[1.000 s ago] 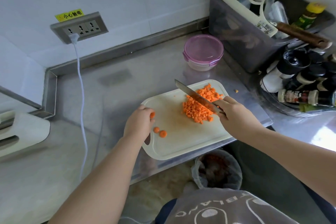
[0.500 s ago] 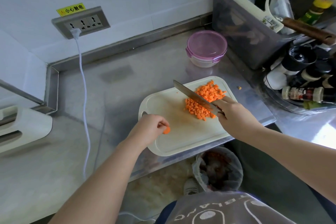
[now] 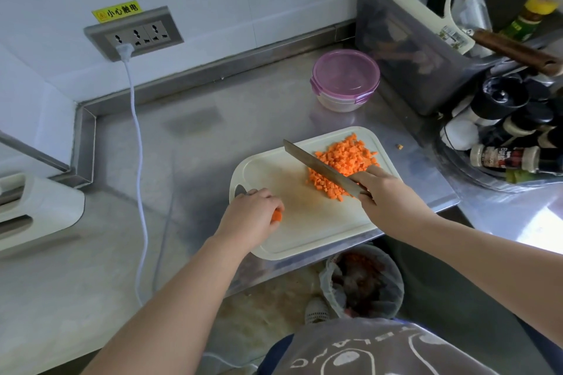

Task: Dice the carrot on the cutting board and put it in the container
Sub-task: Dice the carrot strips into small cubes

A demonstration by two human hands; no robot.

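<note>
Fingers [image 3: 269, 202] of our left hand [image 3: 249, 216] curl round a small carrot piece [image 3: 276, 215] over the near left part of the cutting board [image 3: 304, 234]. Our right hand [image 3: 387, 195] grips the knife [image 3: 316, 166] by its handle at the board's right edge, the blade slanting across the heap of diced carrot [image 3: 344, 161] on the board's far right corner. One stray cube [image 3: 399, 147] lies on the steel surface [image 3: 198, 137] just right of the board. The lidded container [image 3: 345, 79] stands behind the board, apart from it. Below the board's near edge we see a lined bin [image 3: 362, 280].
</note>
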